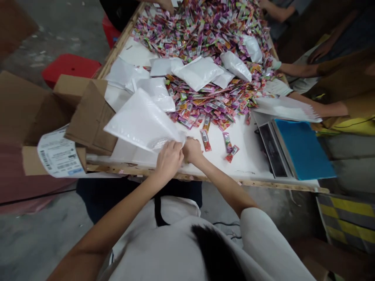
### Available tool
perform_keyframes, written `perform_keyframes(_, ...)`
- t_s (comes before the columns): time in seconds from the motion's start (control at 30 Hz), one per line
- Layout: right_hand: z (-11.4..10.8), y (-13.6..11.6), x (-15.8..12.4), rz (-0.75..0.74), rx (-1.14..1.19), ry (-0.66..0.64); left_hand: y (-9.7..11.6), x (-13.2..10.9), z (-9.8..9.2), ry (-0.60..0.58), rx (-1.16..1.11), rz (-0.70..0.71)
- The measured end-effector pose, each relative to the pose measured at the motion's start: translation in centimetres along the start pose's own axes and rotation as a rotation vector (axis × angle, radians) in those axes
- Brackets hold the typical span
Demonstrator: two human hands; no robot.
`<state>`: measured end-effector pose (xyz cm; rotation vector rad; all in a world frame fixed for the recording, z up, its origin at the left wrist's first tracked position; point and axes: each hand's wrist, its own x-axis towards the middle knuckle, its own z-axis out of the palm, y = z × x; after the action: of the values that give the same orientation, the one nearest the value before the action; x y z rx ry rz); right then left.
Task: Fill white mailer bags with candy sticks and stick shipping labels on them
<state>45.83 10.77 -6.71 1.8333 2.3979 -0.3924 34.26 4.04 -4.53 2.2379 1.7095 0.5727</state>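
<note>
A white plastic mailer bag hangs tilted over the near edge of the table, its right end between my two hands. My left hand has its fingers curled over that end. Right beside it, my right hand is closed in a fist on the same end of the bag. A few small candy sachets lie just to the right of my hands. Behind the bag, several filled white bags rest on a large heap of colourful sachets.
An open cardboard box with a printed label sheet stands at the left. At the right sits a scale beside a blue tray. Other people's arms reach in from the right. A red stool is at the left.
</note>
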Motion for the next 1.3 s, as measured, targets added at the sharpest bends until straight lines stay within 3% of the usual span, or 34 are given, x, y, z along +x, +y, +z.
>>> perform_keyframes(0.1,-0.7,1.9,-0.2,0.080,0.310,0.116,-0.5,-2.2,1.8,0.238,-0.134,0.029)
perform_keyframes(0.2,-1.1,3.3,-0.6,0.157,0.627,0.276,-1.1,-3.1,3.2,0.405,-0.230,-0.092)
perform_keyframes(0.3,-0.8,3.1,-1.2,0.135,0.842,0.324,-1.5,-2.0,2.9,0.266,-0.252,-0.108)
perform_keyframes(0.47,0.4,0.9,-2.4,0.170,1.253,0.204,-2.0,0.0,-0.3,0.030,0.028,-0.135)
perform_keyframes(0.57,0.8,-0.3,-2.8,0.201,1.563,0.154,-1.8,-0.3,-1.4,-0.071,0.163,-0.122)
perform_keyframes(0.67,1.3,-1.0,-3.1,0.223,1.685,0.182,-1.6,-1.6,-1.6,-0.146,0.192,-0.071)
perform_keyframes(0.8,2.3,-1.0,-3.8,0.246,1.603,0.215,-3.2,-3.9,-1.6,-0.115,-0.079,-0.062)
perform_keyframes(0.9,2.1,-1.6,-4.4,0.193,1.476,0.267,-4.9,-5.0,-1.6,-0.013,-0.623,-0.084)
perform_keyframes(0.97,1.5,-2.8,-4.9,0.080,1.371,0.296,-5.3,-5.1,-1.4,-0.008,-0.951,-0.113)
perform_keyframes(1.07,0.6,-5.4,-5.9,-0.089,1.075,0.256,-4.3,-4.9,-0.4,0.058,-1.126,-0.296)
perform_keyframes(1.2,0.0,-7.5,-7.7,-0.069,0.510,0.163,-2.9,-4.7,1.1,0.271,-1.337,-0.621)
perform_keyframes(1.3,-0.4,-7.3,-9.5,-0.170,0.404,0.127,-2.9,-4.7,1.2,0.357,-1.523,-0.741)
